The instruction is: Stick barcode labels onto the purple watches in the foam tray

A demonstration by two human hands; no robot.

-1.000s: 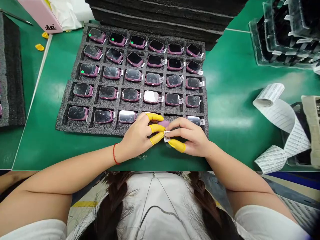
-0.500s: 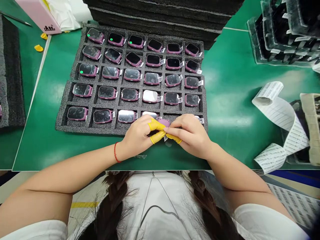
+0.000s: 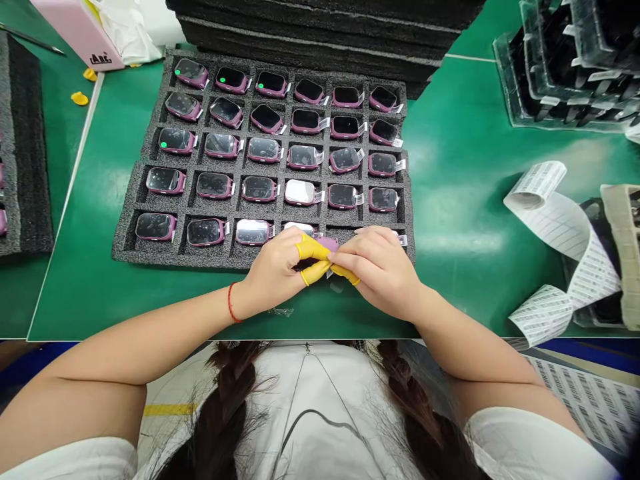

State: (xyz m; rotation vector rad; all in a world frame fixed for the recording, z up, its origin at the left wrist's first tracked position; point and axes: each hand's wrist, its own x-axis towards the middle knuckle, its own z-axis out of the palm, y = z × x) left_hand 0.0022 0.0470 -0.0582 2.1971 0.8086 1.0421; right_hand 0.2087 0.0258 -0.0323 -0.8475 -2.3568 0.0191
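Over the front edge of the black foam tray, my left hand is closed around a purple smartwatch body. Yellow finger cots cover the thumb and index finger of that hand. My right hand, with a yellow cot on its thumb, pinches at the near edge of the same watch. Between the fingertips a small white label pokes out. Most of the watch is hidden by my fingers. Purple watches with dark screens, many with white barcode tags, fill the tray's compartments in rows.
A foam stack rises behind the tray. At right, a curled strip of barcode labels lies beside a beige holder. Clear plastic trays are stacked back right. A pink box and another foam stack stand left.
Both hands stay together at the watch. My right fingers have shifted slightly and lie closer together over the label; otherwise little differs.
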